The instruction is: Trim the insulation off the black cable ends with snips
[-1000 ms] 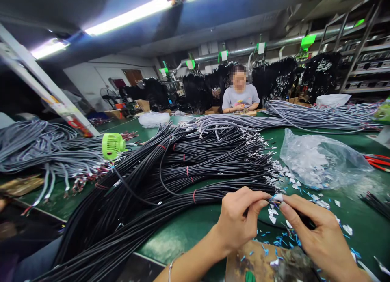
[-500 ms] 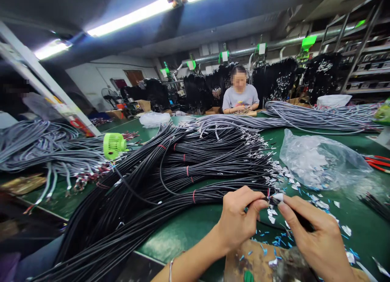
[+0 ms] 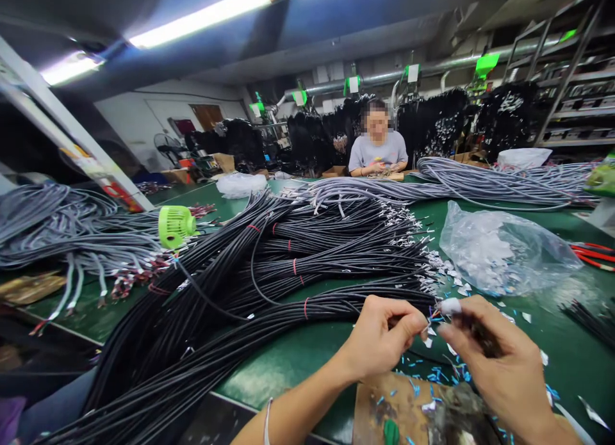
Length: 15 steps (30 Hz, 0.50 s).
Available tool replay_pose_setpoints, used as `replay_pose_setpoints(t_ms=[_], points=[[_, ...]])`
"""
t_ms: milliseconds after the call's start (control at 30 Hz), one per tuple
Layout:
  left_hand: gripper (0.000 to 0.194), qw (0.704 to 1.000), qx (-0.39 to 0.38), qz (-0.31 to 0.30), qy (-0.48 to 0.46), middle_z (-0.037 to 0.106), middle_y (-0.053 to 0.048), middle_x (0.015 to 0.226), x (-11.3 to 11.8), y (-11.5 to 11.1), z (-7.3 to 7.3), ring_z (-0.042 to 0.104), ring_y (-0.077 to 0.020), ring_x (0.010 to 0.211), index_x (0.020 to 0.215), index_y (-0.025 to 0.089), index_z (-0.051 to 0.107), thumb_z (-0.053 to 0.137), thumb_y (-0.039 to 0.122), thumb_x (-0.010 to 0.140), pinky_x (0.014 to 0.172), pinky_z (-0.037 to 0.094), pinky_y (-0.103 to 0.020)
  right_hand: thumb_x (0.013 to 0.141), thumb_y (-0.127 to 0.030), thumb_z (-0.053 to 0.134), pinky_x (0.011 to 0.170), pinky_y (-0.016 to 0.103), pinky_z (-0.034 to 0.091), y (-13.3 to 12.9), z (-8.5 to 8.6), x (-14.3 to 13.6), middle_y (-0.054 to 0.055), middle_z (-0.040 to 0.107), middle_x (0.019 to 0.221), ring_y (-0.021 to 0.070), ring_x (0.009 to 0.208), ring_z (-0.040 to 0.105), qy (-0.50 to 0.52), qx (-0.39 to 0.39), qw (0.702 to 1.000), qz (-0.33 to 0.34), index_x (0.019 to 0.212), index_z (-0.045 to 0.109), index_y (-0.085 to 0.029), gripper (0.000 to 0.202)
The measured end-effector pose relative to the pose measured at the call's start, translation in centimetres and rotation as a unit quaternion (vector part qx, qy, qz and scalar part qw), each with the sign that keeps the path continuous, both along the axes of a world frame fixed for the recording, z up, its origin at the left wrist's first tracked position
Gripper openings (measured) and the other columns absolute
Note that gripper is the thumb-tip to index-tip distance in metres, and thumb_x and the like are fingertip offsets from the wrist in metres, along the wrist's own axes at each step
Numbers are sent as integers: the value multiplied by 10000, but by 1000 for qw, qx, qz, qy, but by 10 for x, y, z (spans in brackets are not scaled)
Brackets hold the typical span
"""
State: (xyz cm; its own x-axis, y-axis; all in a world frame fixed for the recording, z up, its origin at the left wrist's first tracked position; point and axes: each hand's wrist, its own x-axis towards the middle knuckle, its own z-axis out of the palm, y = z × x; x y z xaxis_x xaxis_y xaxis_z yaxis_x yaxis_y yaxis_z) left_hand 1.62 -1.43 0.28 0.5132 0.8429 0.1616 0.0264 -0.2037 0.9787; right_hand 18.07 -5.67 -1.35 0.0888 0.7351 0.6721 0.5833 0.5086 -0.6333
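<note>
My left hand (image 3: 387, 336) is closed in a pinch on the end of a black cable (image 3: 421, 322), mostly hidden by the fingers. Thin coloured wires (image 3: 435, 314) fan out from that end. Just to the right is my right hand (image 3: 502, 362), its thumb and index finger apart beside the wires. A white covering (image 3: 450, 306) wraps the index fingertip. The curled fingers behind are in shadow. Bundles of black cables (image 3: 307, 308) with red ties lie behind my left hand, their stripped white ends pointing right.
Below my hands lies a worn wooden board (image 3: 372, 406) with a green piece (image 3: 391, 432) on it. Blue and white scraps litter the green table (image 3: 269, 368). A clear plastic bag (image 3: 509, 253), grey cables (image 3: 504, 182) and a green fan (image 3: 177, 226) lie around. Across sits a person (image 3: 379, 152).
My right thumb and index finger have moved apart, and the coloured wires now show spread between my hands. The left hand keeps its pinch. The view has shifted slightly.
</note>
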Motion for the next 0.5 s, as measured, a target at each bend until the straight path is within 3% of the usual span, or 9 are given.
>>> replay_pose_setpoints(t_ms=[133, 233, 367, 500], points=[[363, 999, 32, 24, 10, 407, 45, 428, 2, -3, -1, 344, -53, 362, 600, 116, 609, 525, 376, 839, 378, 249, -183, 810, -165, 615, 568, 243, 433, -6, 8, -6, -2, 573, 721, 124, 611, 531, -21, 36, 999, -24, 827, 578, -226, 73], [363, 999, 39, 34, -1, 400, 45, 427, 3, -3, -1, 338, -57, 367, 596, 119, 611, 527, 377, 836, 380, 246, -189, 823, -224, 598, 538, 245, 422, -6, 10, -6, 1, 555, 704, 125, 579, 504, 10, 4, 999, -42, 817, 573, -223, 26], [336, 997, 59, 42, -2, 422, 36, 447, 3, -3, -2, 351, -62, 389, 597, 116, 614, 539, 343, 833, 389, 261, -188, 830, -339, 575, 434, 217, 398, 0, 10, -2, -7, 538, 630, 115, 508, 487, 55, -106, 992, 32, 730, 598, -206, 168], [292, 995, 89, 48, 19, 466, 17, 486, 4, -4, -3, 380, -68, 431, 593, 107, 621, 547, 267, 826, 415, 287, -187, 811, -308, 605, 482, 202, 449, 5, 6, 0, 8, 596, 701, 126, 581, 547, 71, -102, 989, 78, 780, 638, -205, 113]])
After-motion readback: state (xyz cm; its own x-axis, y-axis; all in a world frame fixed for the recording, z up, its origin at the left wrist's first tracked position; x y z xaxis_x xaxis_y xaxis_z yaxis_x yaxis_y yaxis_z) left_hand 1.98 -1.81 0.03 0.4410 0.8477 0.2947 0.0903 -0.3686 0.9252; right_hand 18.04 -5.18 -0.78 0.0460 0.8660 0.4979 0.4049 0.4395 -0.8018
